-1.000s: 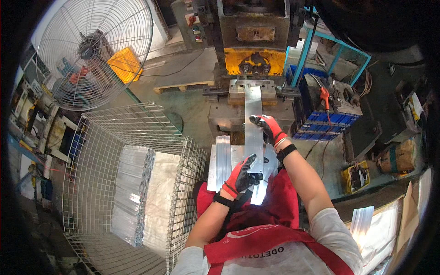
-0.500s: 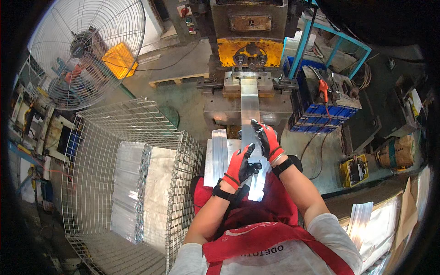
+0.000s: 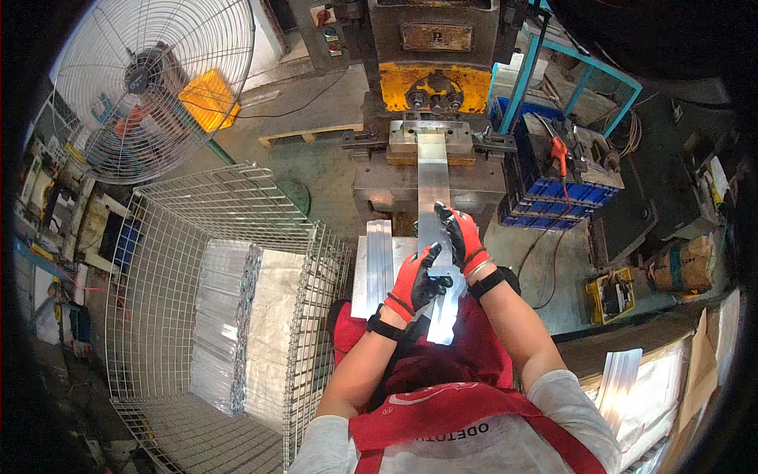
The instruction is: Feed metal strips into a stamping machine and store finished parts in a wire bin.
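Observation:
A long flat metal strip (image 3: 433,186) runs from my hands away to the die block (image 3: 404,142) of a press (image 3: 442,39), its far end lying in the die. My left hand (image 3: 418,283), in a red and black glove, is closed around the strip's near end from the left. Farther up, my right hand (image 3: 461,235), gloved alike, grips its right edge. Below the hands, more shiny metal strips (image 3: 444,316) lie over my lap. Left of them, another stack of strips (image 3: 379,257) rests on a pale board.
At the left stands a wire mesh basket (image 3: 320,276) holding stacked metal strips (image 3: 221,316). A large fan (image 3: 150,79) is behind it. Blue crates (image 3: 553,201) with an air gun (image 3: 559,150) stand right of the press. A box of strips (image 3: 620,379) is at the lower right.
The view has shifted slightly. Both hands keep their hold on the strip, and its far end stays in the die.

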Demonstrator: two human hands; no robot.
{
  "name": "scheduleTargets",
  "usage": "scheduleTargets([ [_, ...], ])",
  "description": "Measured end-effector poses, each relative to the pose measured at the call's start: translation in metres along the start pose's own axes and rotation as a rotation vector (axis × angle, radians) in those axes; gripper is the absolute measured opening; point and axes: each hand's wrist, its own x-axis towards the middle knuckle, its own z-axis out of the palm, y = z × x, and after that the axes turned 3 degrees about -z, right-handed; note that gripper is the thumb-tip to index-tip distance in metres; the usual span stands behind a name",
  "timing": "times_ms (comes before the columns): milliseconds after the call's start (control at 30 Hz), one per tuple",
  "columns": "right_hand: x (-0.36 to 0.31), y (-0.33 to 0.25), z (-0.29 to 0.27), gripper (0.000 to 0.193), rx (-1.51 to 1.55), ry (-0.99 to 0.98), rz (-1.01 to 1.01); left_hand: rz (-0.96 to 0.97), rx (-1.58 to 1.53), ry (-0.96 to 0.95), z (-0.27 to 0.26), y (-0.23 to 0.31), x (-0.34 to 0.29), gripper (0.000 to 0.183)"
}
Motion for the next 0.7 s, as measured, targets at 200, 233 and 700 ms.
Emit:
scheduleTargets([
  [200, -0.002, -0.002, 0.001, 0.021, 0.042, 0.002, 0.007, -0.119, -0.162, -0.012, 0.003, 0.007, -0.004, 0.023],
  [233, -0.001, 0.000, -0.002, 0.021, 0.039, -0.003, 0.011, -0.133, -0.163, -0.011, 0.005, 0.009, -0.005, 0.023],
  [700, 0.009, 0.014, -0.013, 0.022, 0.040, -0.077, -0.044, -0.078, -0.169, -0.069, -0.007, -0.003, 0.000, 0.023],
])
